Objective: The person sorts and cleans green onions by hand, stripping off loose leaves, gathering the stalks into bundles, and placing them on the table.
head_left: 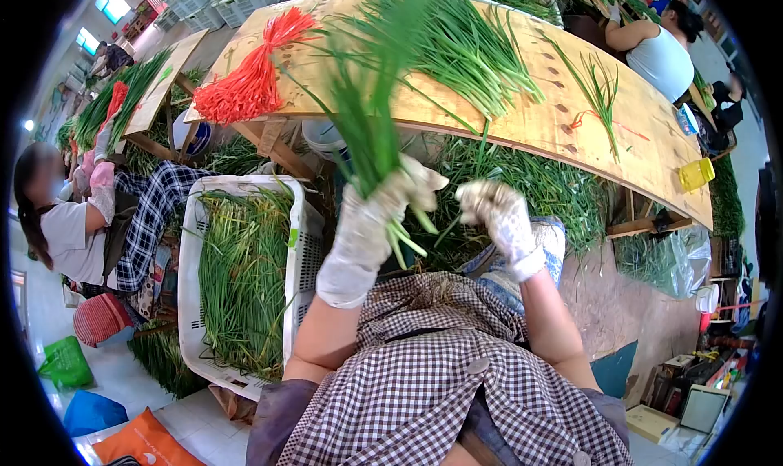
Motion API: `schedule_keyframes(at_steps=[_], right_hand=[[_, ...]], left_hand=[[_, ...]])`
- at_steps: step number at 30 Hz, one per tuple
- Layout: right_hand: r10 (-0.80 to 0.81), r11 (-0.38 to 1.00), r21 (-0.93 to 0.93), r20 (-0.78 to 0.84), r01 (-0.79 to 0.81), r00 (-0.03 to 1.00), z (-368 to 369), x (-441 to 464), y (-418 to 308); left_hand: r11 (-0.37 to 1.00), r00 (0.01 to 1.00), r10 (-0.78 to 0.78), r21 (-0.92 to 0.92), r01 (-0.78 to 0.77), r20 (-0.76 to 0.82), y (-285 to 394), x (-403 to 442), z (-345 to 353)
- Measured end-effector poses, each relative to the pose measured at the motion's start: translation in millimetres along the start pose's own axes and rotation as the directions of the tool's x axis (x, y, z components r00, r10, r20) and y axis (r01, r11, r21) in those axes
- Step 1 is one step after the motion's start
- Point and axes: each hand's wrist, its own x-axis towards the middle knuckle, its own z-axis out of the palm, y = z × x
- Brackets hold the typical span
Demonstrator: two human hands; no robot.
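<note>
My left hand (379, 209), in a whitish glove, is closed around a bunch of green stalks (367, 127). The leaves point up and blur with motion; the pale stalk ends stick out below the fingers. My right hand (493, 213), in a stained patterned glove, is just to the right, its fingers curled together; whatever they may hold is too small to make out. Beyond my hands, a large pile of green stalks (469, 54) lies on the wooden table (563, 131). A small bunch (602, 99) with a red tie lies farther right.
Red ties (245, 82) lie at the table's left. A white crate (294, 278) of greens stands left of my lap. Cut leaves (522, 176) cover the floor under the table. A yellow cup (696, 175) sits at the right edge. People work at left and upper right.
</note>
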Motion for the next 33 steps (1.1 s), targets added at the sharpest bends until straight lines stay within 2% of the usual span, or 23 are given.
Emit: schedule_keyframes(at_steps=[1,2,3,5,6,7,8,9,11,12,13,15,16,17,19,20,25,27,28,29,31,32,33], right_hand=[[-0.182,0.981,0.039,-0.172,0.191,0.968,2.9,9.9,-10.7],[-0.284,0.841,-0.531,-0.279,0.099,0.917,-1.0,20.3,-29.6],[-0.502,0.459,-0.888,-0.261,-0.002,0.824,-7.4,37.5,-35.8],[-0.739,0.217,-0.975,-0.136,0.042,0.660,-9.8,71.0,-60.3],[-0.752,0.101,-0.995,-0.067,0.013,0.656,-12.0,87.2,-59.8],[-0.758,-0.022,-1.000,0.006,-0.016,0.652,-16.5,104.9,-54.4],[-0.564,-0.127,-0.984,-0.033,-0.126,0.825,-21.6,122.3,-43.2],[-0.568,-0.126,-0.984,-0.033,-0.127,0.822,-24.7,131.9,-36.7],[-0.493,-0.196,-0.952,-0.111,-0.234,0.863,-30.2,146.3,-33.3],[-0.527,-0.090,-0.980,-0.104,-0.178,0.843,-31.6,143.8,-39.7],[-0.528,-0.091,-0.981,-0.099,-0.173,0.843,-30.7,138.8,-43.0],[-0.664,0.163,-0.987,-0.113,-0.004,0.739,-29.6,127.1,-50.8],[-0.656,0.197,-0.980,-0.116,0.021,0.745,-28.2,125.0,-51.9],[-0.655,0.196,-0.980,-0.115,0.021,0.747,-26.2,124.6,-52.6],[-0.547,-0.050,-0.998,-0.001,-0.033,0.837,-23.1,125.2,-53.9],[-0.437,-0.116,-0.990,-0.018,-0.076,0.900,-25.4,133.1,-44.6],[-0.349,-0.049,-0.996,-0.055,-0.077,0.936,-28.3,147.1,-51.9],[-0.315,0.089,-0.982,-0.188,-0.168,0.930,-29.8,150.6,-55.2],[-0.384,0.135,-0.983,-0.170,-0.127,0.907,-30.1,144.3,-56.1],[-0.386,0.135,-0.983,-0.169,-0.126,0.907,-30.2,136.6,-57.2],[-0.275,0.445,-0.881,-0.307,-0.163,0.911,-19.4,107.8,-72.6],[-0.140,0.678,-0.721,-0.317,-0.143,0.938,-11.0,89.8,-77.4],[-0.002,0.854,-0.498,-0.288,-0.148,0.958,-1.6,70.0,-76.6]], left_hand=[[0.988,0.999,-0.026,-0.154,0.021,-0.033,11.6,6.9,0.6],[0.954,0.981,-0.156,-0.275,0.120,-0.112,18.0,13.3,-0.9],[0.920,0.976,-0.185,-0.369,0.133,-0.110,13.1,20.3,-7.1],[0.900,0.936,-0.288,-0.391,0.193,-0.202,-9.4,25.9,-10.7],[0.885,0.848,-0.437,-0.312,0.345,-0.300,-13.6,26.3,-5.2],[0.864,0.850,-0.462,-0.347,0.365,-0.255,-25.8,24.5,-7.6],[0.843,0.824,-0.496,-0.378,0.383,-0.272,-36.7,24.0,-9.1],[0.820,0.797,-0.531,-0.410,0.398,-0.288,-43.4,23.6,-8.9],[0.808,0.743,-0.568,-0.411,0.421,-0.354,-43.7,23.2,-6.3],[0.811,0.755,-0.560,-0.413,0.415,-0.342,-47.1,22.8,-10.6],[0.813,0.763,-0.555,-0.413,0.411,-0.332,-49.3,22.1,-15.8],[0.815,0.771,-0.547,-0.421,0.400,-0.327,-52.0,21.5,-22.2],[0.814,0.776,-0.544,-0.424,0.397,-0.318,-52.6,20.7,-23.1],[0.813,0.775,-0.546,-0.425,0.398,-0.318,-53.8,20.4,-22.4],[0.813,0.763,-0.555,-0.409,0.414,-0.331,-56.3,21.7,-19.0],[0.813,0.763,-0.555,-0.407,0.415,-0.330,-57.0,22.1,-17.5],[0.818,0.775,-0.548,-0.395,0.418,-0.314,-56.9,20.6,-15.9],[0.812,0.760,-0.560,-0.400,0.425,-0.331,-52.9,20.0,-14.9],[0.812,0.760,-0.560,-0.399,0.426,-0.330,-52.4,19.3,-15.7],[0.821,0.764,-0.544,-0.405,0.402,-0.345,-52.3,18.4,-16.8],[0.829,0.767,-0.529,-0.414,0.376,-0.363,-53.5,18.9,-19.4],[0.852,0.753,-0.502,-0.392,0.347,-0.426,-55.6,19.9,-19.5],[0.872,0.732,-0.476,-0.368,0.322,-0.487,-57.3,19.6,-20.5]])
